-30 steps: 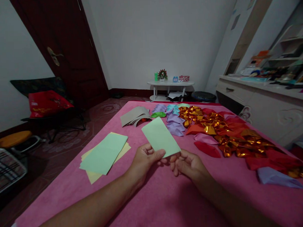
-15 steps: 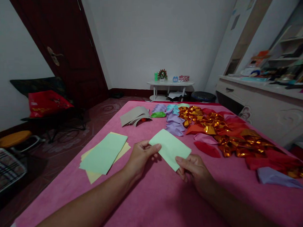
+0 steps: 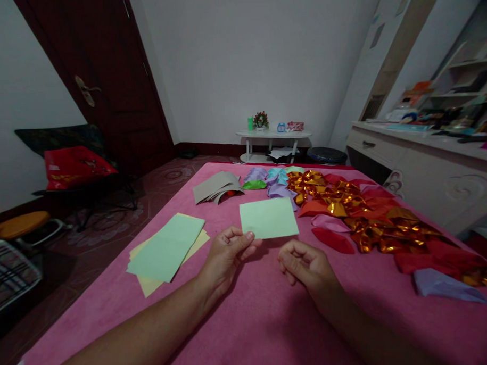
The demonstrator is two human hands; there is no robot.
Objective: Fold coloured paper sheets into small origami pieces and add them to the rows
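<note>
A light green sheet of paper (image 3: 268,218) is pinched at its lower left corner between the thumb and fingers of my left hand (image 3: 230,253). It is held above the pink cloth with its long side running across. My right hand (image 3: 304,265) is just below and to the right of the sheet, apart from it, its fingers curled in and nothing seen in them. Left of my left hand lies a stack of green paper (image 3: 169,246) over yellow sheets (image 3: 148,286).
Curved grey sheets (image 3: 217,186) lie at the table's far left. Folded paper pieces cover the right side: purple (image 3: 281,192), shiny gold (image 3: 327,187) and red (image 3: 332,240). The pink cloth (image 3: 240,331) covers the table. Beyond stands a small white table (image 3: 274,134).
My right hand has let go of the green sheet and its fingers have curled in. The sheet has turned so its long side lies level, still in my left hand.
</note>
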